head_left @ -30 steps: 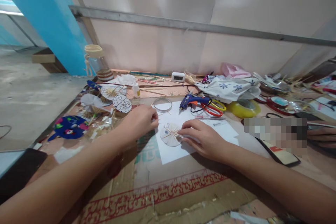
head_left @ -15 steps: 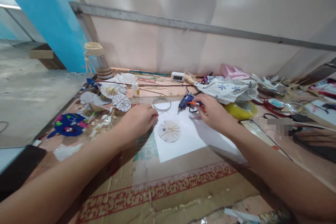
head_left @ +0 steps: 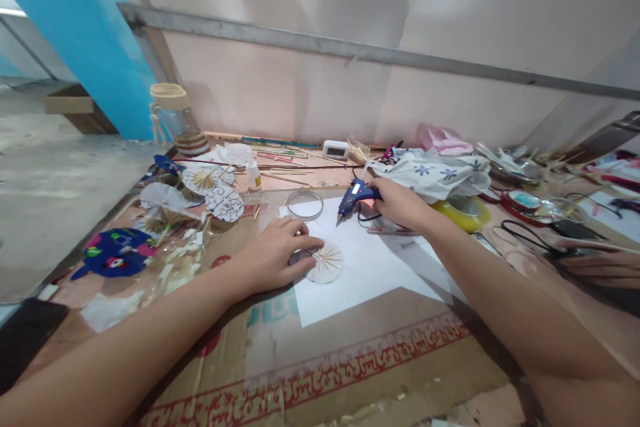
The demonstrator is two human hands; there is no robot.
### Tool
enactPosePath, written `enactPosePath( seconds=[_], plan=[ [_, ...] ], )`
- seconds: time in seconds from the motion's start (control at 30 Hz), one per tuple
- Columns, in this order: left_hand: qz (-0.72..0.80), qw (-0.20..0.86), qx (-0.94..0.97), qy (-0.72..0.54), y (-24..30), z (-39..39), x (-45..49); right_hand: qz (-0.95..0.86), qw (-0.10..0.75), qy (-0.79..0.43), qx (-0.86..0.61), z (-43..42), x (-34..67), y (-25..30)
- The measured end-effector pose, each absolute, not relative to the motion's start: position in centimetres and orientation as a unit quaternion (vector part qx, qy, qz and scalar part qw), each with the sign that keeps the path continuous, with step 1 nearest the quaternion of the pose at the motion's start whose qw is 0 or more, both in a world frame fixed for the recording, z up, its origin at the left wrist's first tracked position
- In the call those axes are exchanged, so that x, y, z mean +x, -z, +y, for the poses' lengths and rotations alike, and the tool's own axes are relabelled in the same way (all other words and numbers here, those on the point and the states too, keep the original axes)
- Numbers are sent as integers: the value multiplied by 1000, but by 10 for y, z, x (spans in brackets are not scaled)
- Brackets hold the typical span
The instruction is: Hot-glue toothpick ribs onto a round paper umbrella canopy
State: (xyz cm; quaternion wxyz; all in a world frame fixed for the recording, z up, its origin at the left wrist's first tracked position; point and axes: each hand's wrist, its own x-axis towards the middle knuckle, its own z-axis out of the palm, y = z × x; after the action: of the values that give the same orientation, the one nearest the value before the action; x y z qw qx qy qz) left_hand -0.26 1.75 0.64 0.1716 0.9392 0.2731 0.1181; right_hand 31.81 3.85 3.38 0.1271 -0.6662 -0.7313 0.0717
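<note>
A small round paper disc with thin wooden ribs (head_left: 327, 262) lies on a white sheet (head_left: 370, 267) spread over cardboard (head_left: 320, 360). My left hand (head_left: 277, 257) rests on the disc's left edge, fingers stretched out flat and pressing it down. My right hand (head_left: 400, 203) is farther back, fingers wrapped round the handle of a blue glue gun (head_left: 353, 197) whose nozzle points down-left toward the sheet.
A metal ring (head_left: 303, 205) lies behind the disc. Finished paper parasols (head_left: 205, 180) and a blue patterned one (head_left: 113, 251) sit left. A jar (head_left: 177, 120), glue bottle (head_left: 253, 175), white flowered cloth (head_left: 435, 173), yellow tape roll (head_left: 463, 210) and another person's hand (head_left: 600, 267) are around.
My right hand left the disc, reached back and gripped the glue gun. My left hand moved from beside the disc onto its left edge.
</note>
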Motion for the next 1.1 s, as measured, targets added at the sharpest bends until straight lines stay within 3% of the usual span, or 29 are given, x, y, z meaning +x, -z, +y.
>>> enactPosePath(
  seconds=[0.13, 0.27, 0.33, 0.6, 0.77, 0.9, 1.1],
  plan=[
    [278, 170, 937, -126, -6, 17, -3, -709, 171, -106, -676, 20, 327, -41],
    [274, 189, 933, -137, -7, 16, -2, -671, 284, -255, -635, -10, 331, -38],
    [268, 197, 934, -132, -8, 16, -2, -642, 301, -288, -643, -26, 330, -33],
    [256, 225, 932, -121, -9, 15, -3, -588, 217, -361, -690, -73, 328, -30],
    [247, 243, 930, -123, -7, 18, -4, -643, 216, -337, -653, -83, 314, -32],
    [240, 229, 934, -131, -4, 19, -4, -706, 169, -356, -588, -85, 294, -39],
    [234, 225, 937, -126, -2, 21, -3, -704, 139, -340, -608, -87, 285, -43]
  ],
)
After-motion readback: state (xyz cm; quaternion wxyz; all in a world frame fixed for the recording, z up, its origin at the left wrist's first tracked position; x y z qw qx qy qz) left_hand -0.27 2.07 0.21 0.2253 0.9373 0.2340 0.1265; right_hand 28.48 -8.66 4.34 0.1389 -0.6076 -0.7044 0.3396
